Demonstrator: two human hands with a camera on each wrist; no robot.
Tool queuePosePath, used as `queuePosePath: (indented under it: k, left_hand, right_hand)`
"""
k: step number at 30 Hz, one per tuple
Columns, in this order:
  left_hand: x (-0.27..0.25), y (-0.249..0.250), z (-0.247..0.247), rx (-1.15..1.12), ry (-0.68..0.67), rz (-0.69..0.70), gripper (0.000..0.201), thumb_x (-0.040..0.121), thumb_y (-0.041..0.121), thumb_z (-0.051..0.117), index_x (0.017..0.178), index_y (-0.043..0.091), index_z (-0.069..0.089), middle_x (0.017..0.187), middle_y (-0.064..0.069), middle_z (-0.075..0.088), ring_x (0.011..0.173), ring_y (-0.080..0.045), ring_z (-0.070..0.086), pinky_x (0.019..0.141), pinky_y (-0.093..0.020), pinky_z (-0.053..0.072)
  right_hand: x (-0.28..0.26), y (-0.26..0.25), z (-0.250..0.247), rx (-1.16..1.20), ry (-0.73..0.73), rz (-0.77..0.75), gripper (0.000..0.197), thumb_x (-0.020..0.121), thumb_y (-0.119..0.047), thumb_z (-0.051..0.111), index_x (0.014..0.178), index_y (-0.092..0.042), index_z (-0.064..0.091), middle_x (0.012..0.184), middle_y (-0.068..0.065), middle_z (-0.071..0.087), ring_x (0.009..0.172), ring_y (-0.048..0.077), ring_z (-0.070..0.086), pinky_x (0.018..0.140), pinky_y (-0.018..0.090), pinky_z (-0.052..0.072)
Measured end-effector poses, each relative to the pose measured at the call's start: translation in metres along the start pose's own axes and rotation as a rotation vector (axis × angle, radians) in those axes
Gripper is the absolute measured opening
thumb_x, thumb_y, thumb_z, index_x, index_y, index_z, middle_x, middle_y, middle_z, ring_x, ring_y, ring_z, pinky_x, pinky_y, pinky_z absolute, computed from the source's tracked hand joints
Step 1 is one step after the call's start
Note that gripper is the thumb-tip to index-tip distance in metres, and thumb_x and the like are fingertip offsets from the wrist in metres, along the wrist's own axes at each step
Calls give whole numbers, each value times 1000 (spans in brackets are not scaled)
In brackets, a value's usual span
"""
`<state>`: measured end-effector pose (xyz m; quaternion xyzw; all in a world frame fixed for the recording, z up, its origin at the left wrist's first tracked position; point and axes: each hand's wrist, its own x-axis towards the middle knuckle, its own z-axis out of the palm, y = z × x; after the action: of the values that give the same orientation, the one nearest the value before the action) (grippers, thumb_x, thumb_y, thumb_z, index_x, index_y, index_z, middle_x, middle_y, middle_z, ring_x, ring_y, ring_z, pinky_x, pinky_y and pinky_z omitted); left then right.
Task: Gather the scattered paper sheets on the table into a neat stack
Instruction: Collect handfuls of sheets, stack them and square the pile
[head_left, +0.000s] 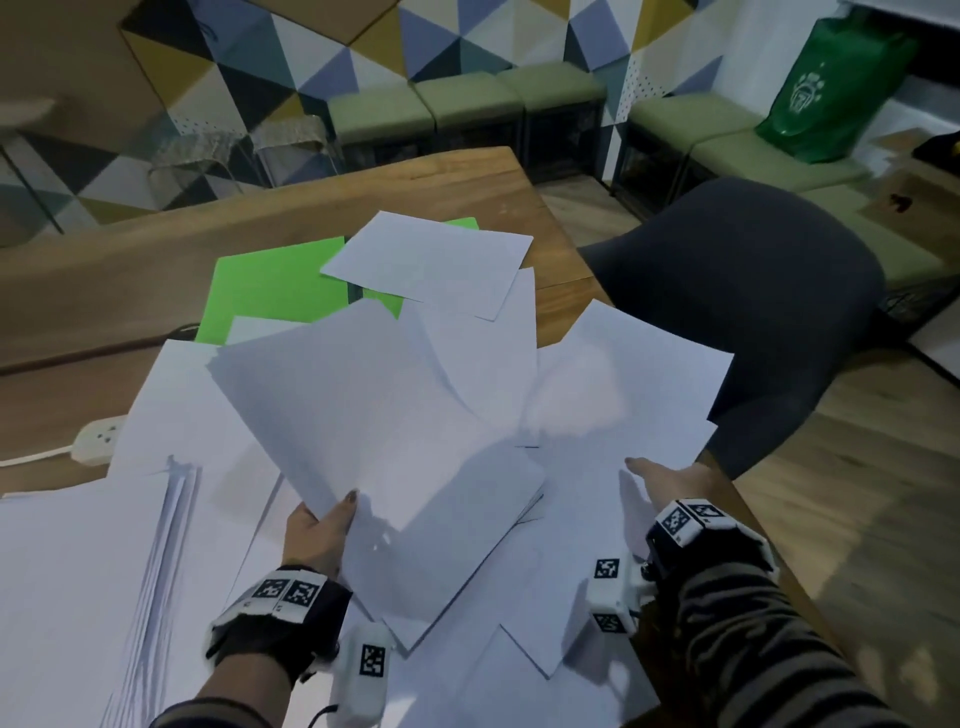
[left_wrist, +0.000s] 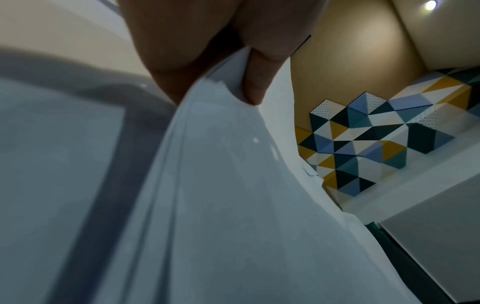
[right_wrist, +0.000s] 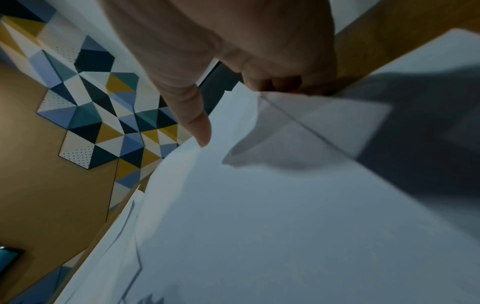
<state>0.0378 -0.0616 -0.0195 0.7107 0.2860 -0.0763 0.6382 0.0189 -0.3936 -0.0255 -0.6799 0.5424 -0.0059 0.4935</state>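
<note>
Many white paper sheets lie scattered and overlapping on the wooden table (head_left: 104, 291). My left hand (head_left: 332, 514) pinches a fanned bundle of white sheets (head_left: 363, 405) by its near corner, thumb on top, and holds it raised above the pile. In the left wrist view the left hand (left_wrist: 213, 86) has thumb and fingers on either side of the sheets (left_wrist: 221, 185). My right hand (head_left: 660, 478) grips the right-hand sheets (head_left: 623, 374), thumb on top and fingers beneath. In the right wrist view the right hand (right_wrist: 239, 111) curls its fingers under the paper's edge (right_wrist: 259, 205).
A thicker stack of white paper (head_left: 78, 571) lies at the near left. Green sheets (head_left: 270, 291) and one white sheet (head_left: 431, 260) lie further back. A white power strip (head_left: 98, 436) sits at the left. A dark chair (head_left: 753, 312) stands by the table's right edge.
</note>
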Motion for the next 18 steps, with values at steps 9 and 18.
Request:
queuePosePath:
  k: [9,18]
  left_hand:
    - [4,-10,-10,-16,-6,-90,17,87,8,63,98,-2,56,82,-14,62,76,-33,58,80,-43,48]
    - [-1,-7,-24,-9,-21,-105,24,81,11,71,98,0,58,90,-20,64,82,-36,61,79,-45,50]
  right_hand:
    - [1,1,19,231,-104,-66,29,77,-5,69,104,-4,59,107,12,65,91,27,59,89,39,49]
    - [-74,-38,-19,141,-105,-539,31,87,-5,56,117,-11,55,112,7,63,105,26,59,85,21,45]
